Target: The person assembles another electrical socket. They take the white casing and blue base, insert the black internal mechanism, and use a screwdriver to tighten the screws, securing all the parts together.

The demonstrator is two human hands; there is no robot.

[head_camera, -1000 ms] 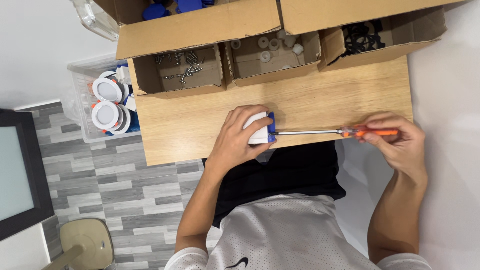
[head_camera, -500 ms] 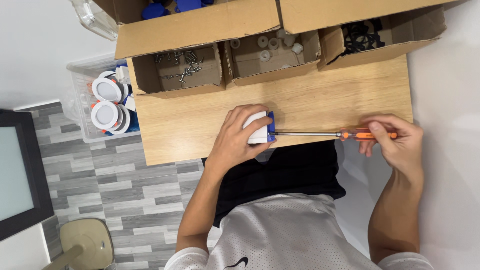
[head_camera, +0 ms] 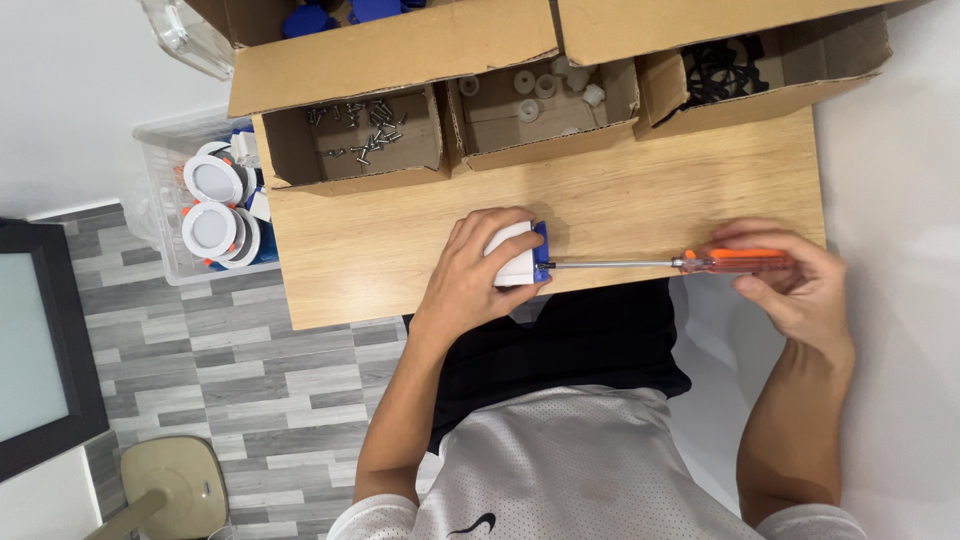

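My left hand [head_camera: 472, 272] wraps around a small white round fitting [head_camera: 512, 254] with a blue bracket [head_camera: 541, 252] on its right side, pressed against the wooden table [head_camera: 640, 205] near its front edge. My right hand [head_camera: 790, 285] grips the orange handle of a long screwdriver [head_camera: 735, 262] lying horizontally. The screwdriver's metal shaft [head_camera: 610, 264] reaches left, and its tip meets the blue bracket.
Three open cardboard boxes line the table's back: one with screws [head_camera: 360, 125], one with small white parts [head_camera: 545, 90], one with black parts [head_camera: 725, 70]. A clear plastic bin [head_camera: 165, 210] of white round fittings stands left of the table. Grey plank floor lies below.
My right hand's fingers have shifted on the orange handle, as in turning it. The left hand and the fitting have stayed in place.
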